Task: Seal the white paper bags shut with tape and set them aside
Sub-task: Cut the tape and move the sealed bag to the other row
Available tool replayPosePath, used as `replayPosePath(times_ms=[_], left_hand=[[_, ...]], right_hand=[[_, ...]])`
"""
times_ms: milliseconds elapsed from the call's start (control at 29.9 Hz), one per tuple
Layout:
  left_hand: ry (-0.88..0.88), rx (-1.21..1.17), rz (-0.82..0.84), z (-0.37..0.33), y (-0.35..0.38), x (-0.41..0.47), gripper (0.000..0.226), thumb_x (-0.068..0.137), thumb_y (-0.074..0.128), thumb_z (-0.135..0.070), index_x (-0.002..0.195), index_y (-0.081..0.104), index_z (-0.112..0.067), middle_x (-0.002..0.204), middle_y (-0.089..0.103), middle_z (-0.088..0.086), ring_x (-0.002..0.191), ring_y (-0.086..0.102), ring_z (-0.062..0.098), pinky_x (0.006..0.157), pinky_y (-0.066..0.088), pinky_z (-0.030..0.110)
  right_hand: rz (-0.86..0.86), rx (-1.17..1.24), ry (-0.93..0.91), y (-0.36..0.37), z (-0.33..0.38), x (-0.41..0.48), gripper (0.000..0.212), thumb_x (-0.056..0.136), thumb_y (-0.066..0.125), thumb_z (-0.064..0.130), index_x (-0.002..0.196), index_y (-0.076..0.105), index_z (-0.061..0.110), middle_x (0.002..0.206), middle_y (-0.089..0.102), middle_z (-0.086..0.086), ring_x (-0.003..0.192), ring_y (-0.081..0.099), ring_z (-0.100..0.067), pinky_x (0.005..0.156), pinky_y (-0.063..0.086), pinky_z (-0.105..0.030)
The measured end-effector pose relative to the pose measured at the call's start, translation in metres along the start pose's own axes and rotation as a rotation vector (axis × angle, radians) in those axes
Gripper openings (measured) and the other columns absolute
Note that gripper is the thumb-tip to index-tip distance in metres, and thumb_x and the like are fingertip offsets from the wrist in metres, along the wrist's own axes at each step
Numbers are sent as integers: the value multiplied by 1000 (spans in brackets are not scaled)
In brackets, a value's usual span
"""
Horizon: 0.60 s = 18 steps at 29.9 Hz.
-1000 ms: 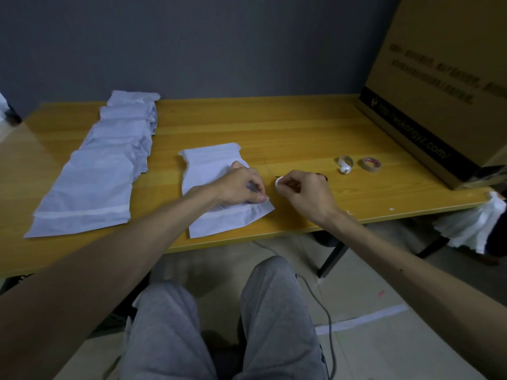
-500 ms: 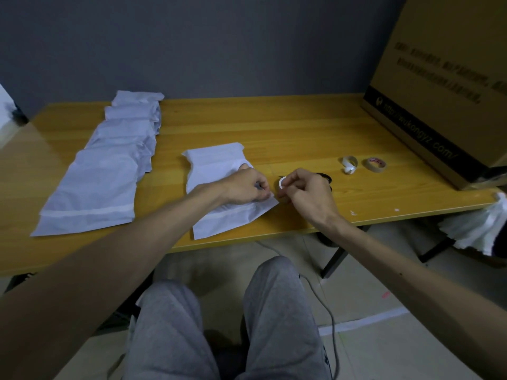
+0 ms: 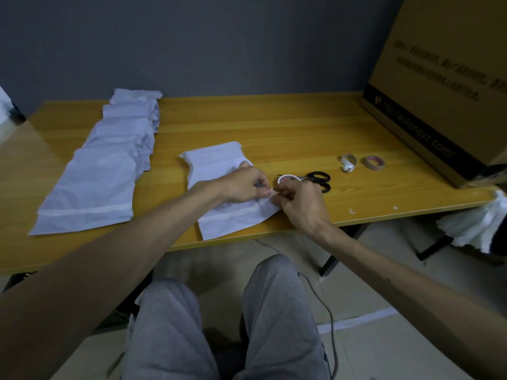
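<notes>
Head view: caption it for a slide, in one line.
Left hand and right hand pinch a piece of tape over a white paper bag, scissors and tape roll beside it.

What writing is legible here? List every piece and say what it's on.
"http://wukongyz.com/" on the black band of the cardboard box, first letters blurred.
Two printed lines higher on the box: too blurred.
Red marks inside the white tape roll and brown tape roll: too small.

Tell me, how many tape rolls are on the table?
3. One white roll sits beyond the right hand, beside the scissors. Two more lie side by side toward the cardboard box: a nearly empty roll with a loose white strip, and a brown roll. None looks hidden.
</notes>
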State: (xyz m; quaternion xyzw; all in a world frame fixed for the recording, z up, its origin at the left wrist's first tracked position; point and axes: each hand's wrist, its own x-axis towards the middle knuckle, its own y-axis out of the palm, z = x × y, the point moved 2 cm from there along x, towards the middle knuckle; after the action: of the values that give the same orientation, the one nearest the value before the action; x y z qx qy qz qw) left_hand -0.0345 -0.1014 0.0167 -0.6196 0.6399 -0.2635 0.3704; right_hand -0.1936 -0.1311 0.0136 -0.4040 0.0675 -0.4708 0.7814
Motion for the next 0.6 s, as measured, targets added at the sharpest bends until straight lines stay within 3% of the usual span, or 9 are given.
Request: replayPosePath(times_ms=[100, 200, 334, 434, 601], left_hand=[[-9, 12, -18, -1, 0, -1, 4, 92, 61, -28, 93, 58, -26, 113, 47, 12, 114, 32, 14, 84, 28, 16], [-13, 19, -38, -2, 1, -2, 8, 92, 62, -28, 98, 60, -23, 111, 39, 8, 114, 33, 14, 87, 27, 15], [-4, 26, -49, -6, 2, -4, 16, 93, 60, -28, 101, 65, -16, 103, 47, 11, 113, 30, 14, 82, 27, 18], [4, 44, -63, -8, 2, -3, 17, 92, 61, -26, 103, 66, -13, 104, 56, 15, 117, 31, 18, 81, 27, 19], [20, 62, -79, -11, 1, -4, 19, 91, 63, -27, 102, 66, -11, 98, 53, 9, 117, 32, 18, 83, 29, 21]], right_hand=[[-17, 19, 21, -1, -2, -2, 22, 83, 70, 9, 104, 73, 6, 95, 74, -12, 89, 67, -21, 78, 46, -19], [-22, -3, 11, 1, -2, -3, 20, 84, 68, 10, 103, 74, 8, 91, 74, -14, 86, 67, -25, 79, 49, -29], [-55, 11, 15, 3, -4, -4, 19, 82, 69, 10, 101, 72, 11, 84, 73, -7, 77, 66, -19, 69, 45, -20], [-45, 29, 8, 4, -3, -6, 18, 84, 68, 8, 101, 75, 9, 88, 74, -10, 81, 67, -21, 72, 44, -18], [-30, 10, 17, 3, -3, -7, 22, 86, 66, 9, 107, 73, 8, 94, 74, -14, 86, 67, -25, 75, 43, -20]])
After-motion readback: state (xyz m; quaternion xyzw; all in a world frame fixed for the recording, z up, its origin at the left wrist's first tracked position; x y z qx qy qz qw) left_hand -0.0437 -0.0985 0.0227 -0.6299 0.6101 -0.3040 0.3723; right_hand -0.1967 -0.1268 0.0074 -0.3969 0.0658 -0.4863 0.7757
